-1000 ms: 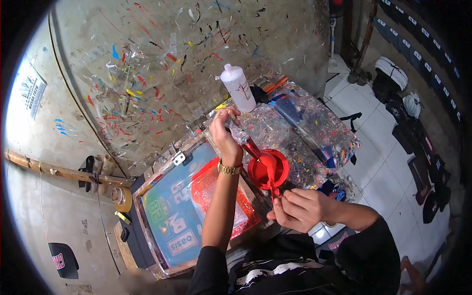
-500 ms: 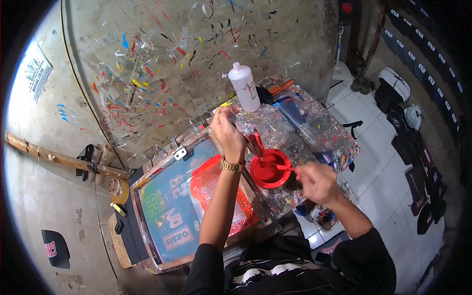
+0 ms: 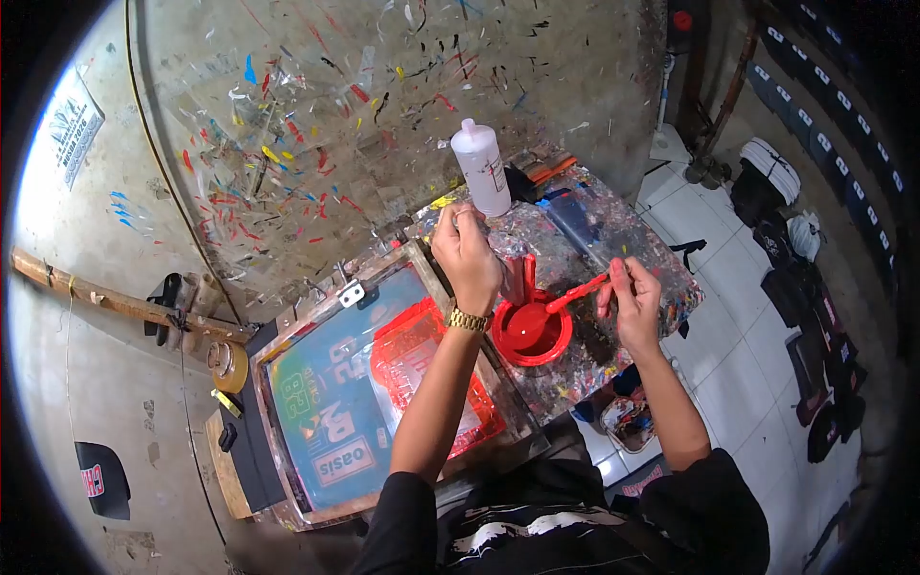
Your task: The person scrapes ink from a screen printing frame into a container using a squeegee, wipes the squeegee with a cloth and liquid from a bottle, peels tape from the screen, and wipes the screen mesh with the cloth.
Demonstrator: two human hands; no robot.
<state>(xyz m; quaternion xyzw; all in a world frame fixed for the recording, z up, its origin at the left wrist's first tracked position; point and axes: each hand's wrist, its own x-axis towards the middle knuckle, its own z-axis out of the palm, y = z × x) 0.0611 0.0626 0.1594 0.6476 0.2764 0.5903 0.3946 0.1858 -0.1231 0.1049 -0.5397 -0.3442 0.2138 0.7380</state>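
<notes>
My left hand (image 3: 466, 257), with a gold watch at the wrist, is closed round a red-coated squeegee (image 3: 518, 278) above the paint tub; part of the tool is hidden by the hand. In my right hand (image 3: 632, 299) is a red paint-covered stick (image 3: 578, 291), pinched by its upper end. Its lower end reaches over the red tub (image 3: 563, 347), which holds red paint and stands on the paint-spattered table. Left of the tub lies a framed printing screen (image 3: 331, 422) with red paint on its right part.
A white plastic bottle (image 3: 482, 171) stands behind the tub. A roll of yellowish tape (image 3: 228, 368) is left of the screen. Below the table's right edge sits a container of stained scraps (image 3: 628, 425). Dark items lie along the tiled floor at the right.
My right hand has moved up and to the right, now holding the stick slanted over the tub's right rim. My left hand has shifted slightly right with the squeegee.
</notes>
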